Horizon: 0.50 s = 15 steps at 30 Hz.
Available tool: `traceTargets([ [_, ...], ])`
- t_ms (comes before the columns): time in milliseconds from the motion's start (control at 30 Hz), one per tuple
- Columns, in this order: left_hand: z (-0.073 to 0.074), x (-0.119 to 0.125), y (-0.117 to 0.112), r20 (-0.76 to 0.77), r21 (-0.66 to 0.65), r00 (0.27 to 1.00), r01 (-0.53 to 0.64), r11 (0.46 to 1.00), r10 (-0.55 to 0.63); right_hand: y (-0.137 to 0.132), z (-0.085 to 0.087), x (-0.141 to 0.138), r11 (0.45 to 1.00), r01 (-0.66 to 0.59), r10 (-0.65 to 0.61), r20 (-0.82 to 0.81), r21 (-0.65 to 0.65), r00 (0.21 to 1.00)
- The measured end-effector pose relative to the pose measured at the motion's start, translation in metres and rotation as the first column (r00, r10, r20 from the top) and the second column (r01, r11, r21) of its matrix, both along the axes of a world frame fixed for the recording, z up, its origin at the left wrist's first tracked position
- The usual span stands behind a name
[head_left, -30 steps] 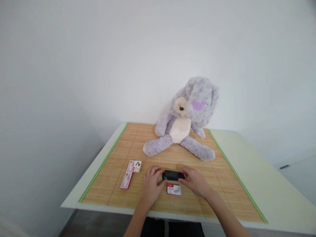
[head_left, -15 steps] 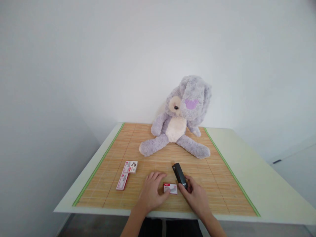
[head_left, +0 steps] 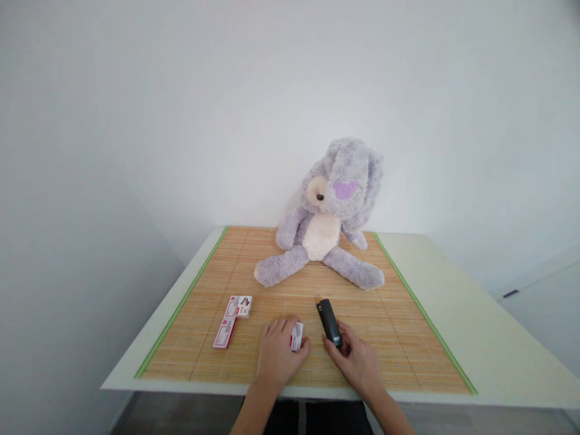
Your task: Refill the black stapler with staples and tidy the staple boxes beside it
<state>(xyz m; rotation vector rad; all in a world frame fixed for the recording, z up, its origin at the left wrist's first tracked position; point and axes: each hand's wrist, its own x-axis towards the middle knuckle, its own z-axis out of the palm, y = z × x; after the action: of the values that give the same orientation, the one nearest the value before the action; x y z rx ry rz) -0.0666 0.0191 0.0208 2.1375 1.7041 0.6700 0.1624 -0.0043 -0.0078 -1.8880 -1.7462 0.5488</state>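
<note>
A person's two bare hands rest near the front edge of a pale bench (head_left: 453, 314) covered by a woven bamboo mat with green edging (head_left: 281, 296). The left hand (head_left: 277, 356) lies palm down on the mat, its grip closed around a small white and red cardboard box (head_left: 296, 336), which is tipped up on its edge between thumb and fingers. The right hand (head_left: 357, 361) sits just beside it, its grip closed on the near end of a slim black plastic stapler (head_left: 329, 322); the stapler's far end points away from the person and slightly left, and whether it rests on the mat or is lifted cannot be told. Box and stapler are near each other but apart, with bare mat between them. Farther left on the mat lie two more small white and red boxes: a flat one (head_left: 225, 333) close to the front and another (head_left: 240, 306) just behind it, touching or nearly so. At the back of the mat a grey and cream plush rabbit with a lilac nose (head_left: 328, 217) sits upright against the white wall (head_left: 226, 109), legs spread forward, well apart from the hands.
</note>
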Motion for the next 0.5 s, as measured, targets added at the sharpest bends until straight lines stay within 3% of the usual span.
traceTargets([
  [67,-0.001,-0.008,-0.001,0.019,-0.024,1.0,0.009,1.0,-0.009,0.0,0.002,0.002,0.999,-0.044,0.044,-0.01,-0.017,0.999],
  [267,0.001,-0.034,0.004,0.083,-0.154,0.98,0.194,0.969,-0.183,-0.002,0.006,0.008,0.987,-0.149,0.146,-0.047,-0.057,0.988],
  [500,0.01,-0.031,0.008,0.073,-0.184,0.977,0.21,0.96,-0.199,-0.005,0.004,0.009,0.973,-0.225,0.224,-0.026,-0.048,0.974],
])
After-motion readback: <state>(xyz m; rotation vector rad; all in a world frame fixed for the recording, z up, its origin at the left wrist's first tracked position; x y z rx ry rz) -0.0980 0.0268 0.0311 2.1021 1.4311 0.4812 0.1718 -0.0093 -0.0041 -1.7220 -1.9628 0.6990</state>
